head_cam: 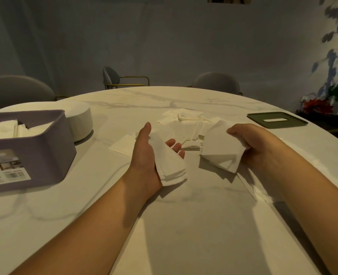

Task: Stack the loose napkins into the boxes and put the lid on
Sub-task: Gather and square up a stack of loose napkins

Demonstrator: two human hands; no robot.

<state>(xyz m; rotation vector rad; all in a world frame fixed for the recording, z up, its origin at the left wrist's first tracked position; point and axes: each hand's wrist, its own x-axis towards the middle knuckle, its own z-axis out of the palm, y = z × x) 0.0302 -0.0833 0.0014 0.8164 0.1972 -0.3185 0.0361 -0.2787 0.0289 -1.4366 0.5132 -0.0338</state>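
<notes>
Standing beside the person, I lose part of the lilac box: the left edge of view cuts it off, and the printed label on its near wall is too blurred to read. Folded white napkins lie inside it. Behind it sits a white round thing that I cannot identify.

Their left hand is palm up, thumb lifted and fingers nearly straight, carrying a stack of napkins; only the fingertips show past its far edge. The right hand grips a second stack, thumb on top, while the curled fingers are mostly hidden beneath the paper. Both stacks are soft, square-cut and thin-layered.

Loose napkins lie scattered just beyond the hands on the bench, a smooth, pale, grey-veined round top. A few more sheets peek out beneath the right forearm. Far right lies the flat dark green lid, rounded at the corners, with a slot.
</notes>
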